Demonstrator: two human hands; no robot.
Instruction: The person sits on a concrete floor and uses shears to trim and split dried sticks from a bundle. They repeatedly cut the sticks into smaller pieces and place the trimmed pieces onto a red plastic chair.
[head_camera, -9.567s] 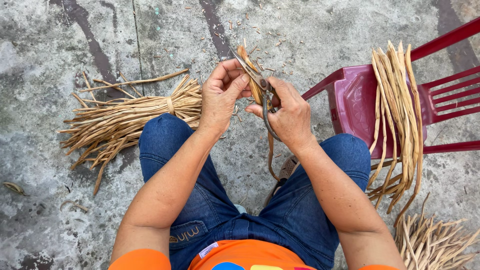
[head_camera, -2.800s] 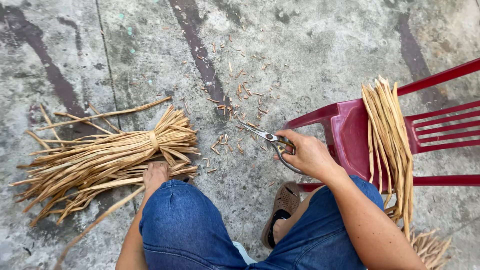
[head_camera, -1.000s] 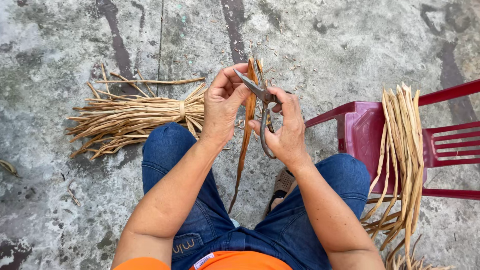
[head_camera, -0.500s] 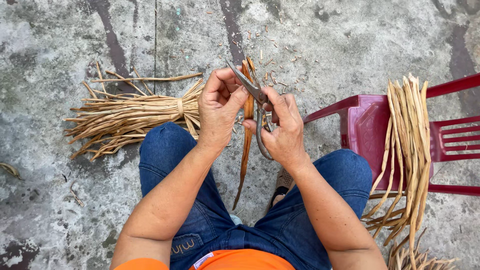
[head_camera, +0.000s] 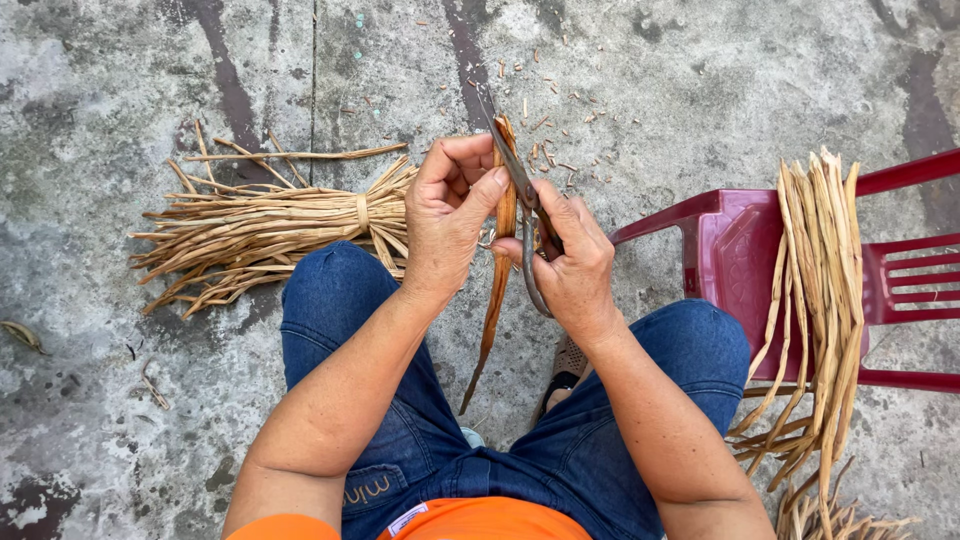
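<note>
Dried reed strip (head_camera: 497, 290), centre of frame, pinched near its top by the left hand (head_camera: 450, 225); its long axis runs nearly vertical, hanging down between the knees. Right hand (head_camera: 570, 265), touching the strip's right side, grips metal scissors (head_camera: 525, 215) whose blades meet the upper end. Tied bundle (head_camera: 270, 235) lies left on the concrete floor (head_camera: 700, 80); loose strips (head_camera: 820, 290) drape a red chair (head_camera: 730, 250), right.
</note>
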